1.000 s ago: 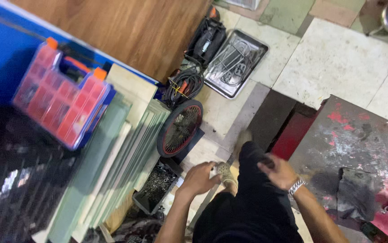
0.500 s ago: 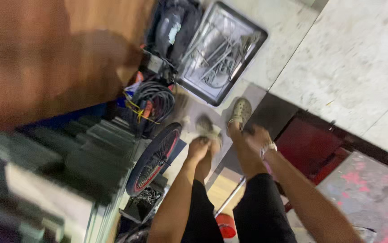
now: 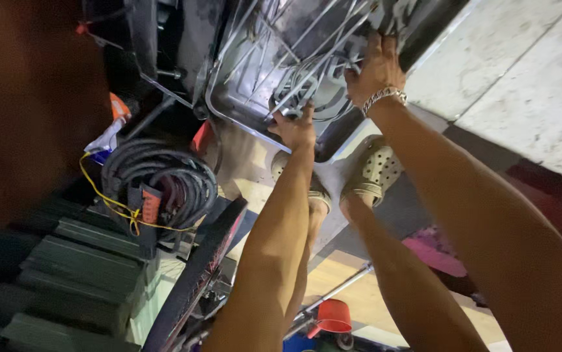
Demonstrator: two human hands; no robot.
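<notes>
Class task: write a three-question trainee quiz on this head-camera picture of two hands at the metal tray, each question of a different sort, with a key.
1. True or false: both hands are at the metal tray of long tools.
2. Which wrist wears the chain bracelet? A. the left B. the right C. neither
3. Fill in: the coil of black cable lies to the ___ of the tray in the picture.

Key
1. True. The left hand is at the tray's near rim and the right hand reaches in among the metal rods.
2. B.
3. Lower left, beside the stacked green panels.
</notes>
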